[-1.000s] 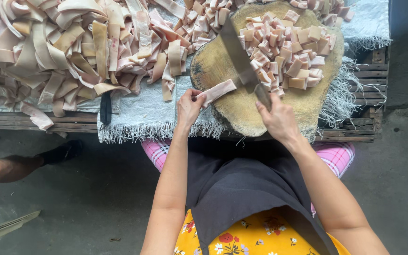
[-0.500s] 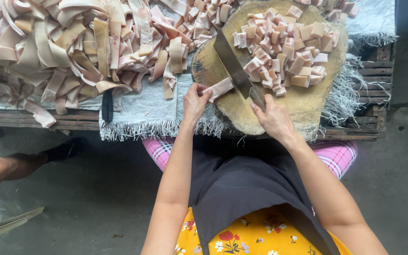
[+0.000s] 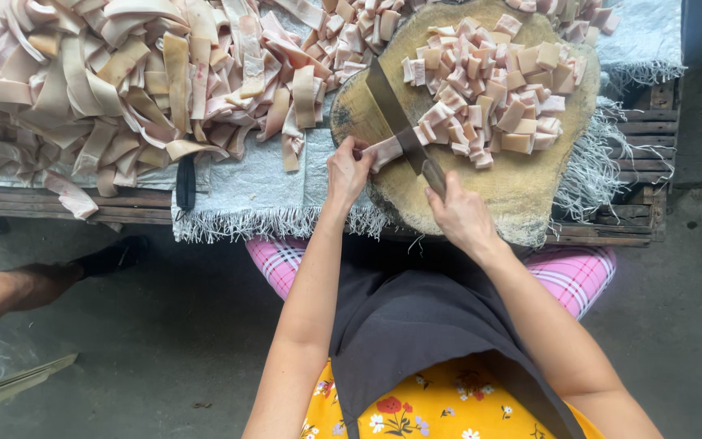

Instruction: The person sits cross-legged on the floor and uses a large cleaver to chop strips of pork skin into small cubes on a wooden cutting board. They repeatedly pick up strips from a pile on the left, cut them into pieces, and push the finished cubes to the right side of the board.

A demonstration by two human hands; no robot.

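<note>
A round wooden chopping block (image 3: 522, 191) lies in front of me on a low wooden platform. My right hand (image 3: 461, 215) grips the handle of a cleaver (image 3: 392, 114), its blade set down across a pale pink strip of pork skin (image 3: 387, 149). My left hand (image 3: 349, 169) pinches the near end of that strip on the block's left edge. A heap of small cut pieces (image 3: 493, 89) covers the far half of the block.
A large pile of long uncut strips (image 3: 115, 89) lies on a woven white sack (image 3: 253, 199) to the left. A dark knife handle (image 3: 185, 183) sticks out over the platform edge. Another person's leg and dark shoe (image 3: 58, 276) rest on the concrete floor at left.
The cleaver has come down onto the strip, and the strip in my left hand is shorter. More cut pieces lie beside the blade.
</note>
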